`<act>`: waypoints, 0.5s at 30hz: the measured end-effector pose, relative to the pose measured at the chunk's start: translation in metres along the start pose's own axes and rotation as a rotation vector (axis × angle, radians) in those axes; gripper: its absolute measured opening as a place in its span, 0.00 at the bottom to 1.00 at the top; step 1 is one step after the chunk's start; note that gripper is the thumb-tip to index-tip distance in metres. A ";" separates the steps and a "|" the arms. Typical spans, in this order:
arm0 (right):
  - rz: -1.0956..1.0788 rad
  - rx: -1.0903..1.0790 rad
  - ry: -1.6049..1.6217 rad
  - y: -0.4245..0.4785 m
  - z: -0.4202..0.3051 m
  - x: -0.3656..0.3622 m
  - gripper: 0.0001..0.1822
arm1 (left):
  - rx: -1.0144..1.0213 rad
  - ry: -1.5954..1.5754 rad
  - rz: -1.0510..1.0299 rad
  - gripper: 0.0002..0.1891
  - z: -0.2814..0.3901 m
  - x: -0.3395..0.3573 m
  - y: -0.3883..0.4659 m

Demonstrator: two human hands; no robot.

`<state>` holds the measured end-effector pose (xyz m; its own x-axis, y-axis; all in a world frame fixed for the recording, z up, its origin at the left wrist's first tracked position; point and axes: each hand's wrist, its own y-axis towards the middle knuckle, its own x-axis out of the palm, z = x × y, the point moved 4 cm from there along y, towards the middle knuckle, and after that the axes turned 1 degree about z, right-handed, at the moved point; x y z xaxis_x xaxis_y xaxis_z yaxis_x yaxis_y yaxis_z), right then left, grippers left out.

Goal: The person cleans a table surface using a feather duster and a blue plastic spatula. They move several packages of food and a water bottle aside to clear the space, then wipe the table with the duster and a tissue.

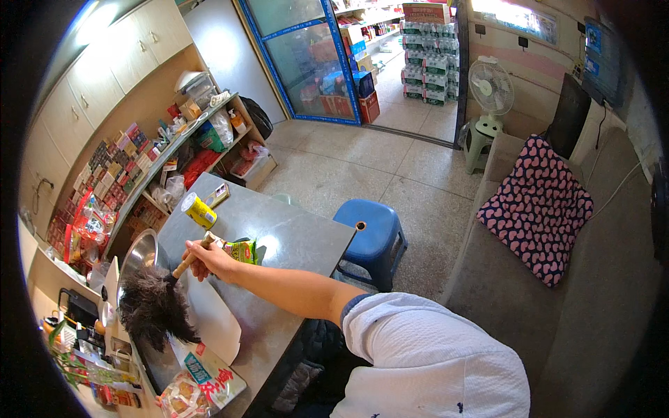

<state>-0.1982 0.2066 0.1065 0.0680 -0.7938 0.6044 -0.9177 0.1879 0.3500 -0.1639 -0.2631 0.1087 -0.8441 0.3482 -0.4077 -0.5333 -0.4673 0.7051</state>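
My right hand (206, 258) grips the light wooden handle (193, 256) of a dark feather duster (157, 308). The duster's feathers hang over the desk's left part, beside a steel bowl (141, 251) and a white sheet or board (214, 318). Near my wrist lies a green snack packet (244, 251). A yellow can (199, 211) stands farther along the grey desktop (292, 235), with a small flat object (217, 195) beside it. At the bottom left are a printed food packet (222, 379) and a clear bag of food (185, 399). My left hand is out of view.
A blue plastic stool (368, 230) stands at the desk's corner. Crowded shelves (172, 149) line the left wall. On the right, a grey sofa (502, 303) bears a heart-patterned cushion (538, 209), near a fan (491, 86). Bottle packs (428, 62) are stacked beyond the doorway.
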 end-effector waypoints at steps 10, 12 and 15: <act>0.043 -0.033 0.028 0.003 -0.003 -0.009 0.23 | 0.811 0.634 0.176 0.14 0.090 -0.047 0.072; 0.039 -0.042 0.050 0.004 -0.001 -0.006 0.23 | 0.716 0.094 0.004 0.15 0.129 -0.054 0.087; 0.045 -0.070 0.057 0.003 -0.004 -0.010 0.23 | 0.569 -0.178 -0.248 0.16 0.212 -0.081 0.080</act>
<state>-0.1995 0.2176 0.1046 0.0515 -0.7496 0.6599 -0.8910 0.2639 0.3694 -0.1269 -0.1563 0.3209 -0.6512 0.5429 -0.5303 -0.5577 0.1316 0.8196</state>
